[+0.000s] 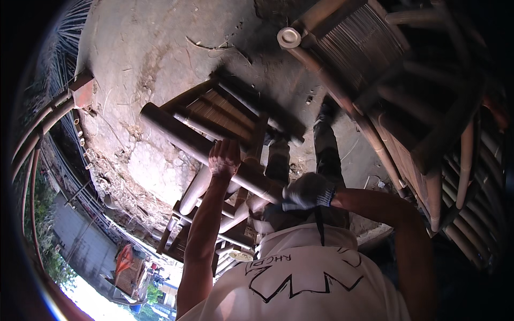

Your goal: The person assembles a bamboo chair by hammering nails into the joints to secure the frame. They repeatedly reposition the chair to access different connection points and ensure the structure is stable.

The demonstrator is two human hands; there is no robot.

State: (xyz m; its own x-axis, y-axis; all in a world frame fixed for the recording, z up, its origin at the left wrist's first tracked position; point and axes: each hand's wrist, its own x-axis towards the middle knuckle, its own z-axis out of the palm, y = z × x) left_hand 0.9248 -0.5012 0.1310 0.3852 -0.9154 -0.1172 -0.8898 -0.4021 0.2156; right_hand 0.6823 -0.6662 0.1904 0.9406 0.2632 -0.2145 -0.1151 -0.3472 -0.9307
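Observation:
My left hand [224, 158], bare, is closed over a thick bamboo pole [182, 135]. The pole slants from upper left down toward my waist and belongs to a piece of bamboo furniture [256, 140] with a slatted panel [222, 112]. A grey work glove covers my right hand [309, 191], which is bent in front of my waist by the pole's near end. Its fingers look curled, but what they hold is hidden. A narrow dark strip [320, 227] hangs below the glove over my white shirt; I cannot tell what it is.
At the right stands a larger bamboo piece with a slatted panel [360, 45] and a thick cut pole end [289, 38]. More bamboo poles [471, 230] lie in shadow beyond it. Scraps and twigs [211, 47] litter the concrete floor [160, 53]. A curved bamboo frame [45, 119] is at far left.

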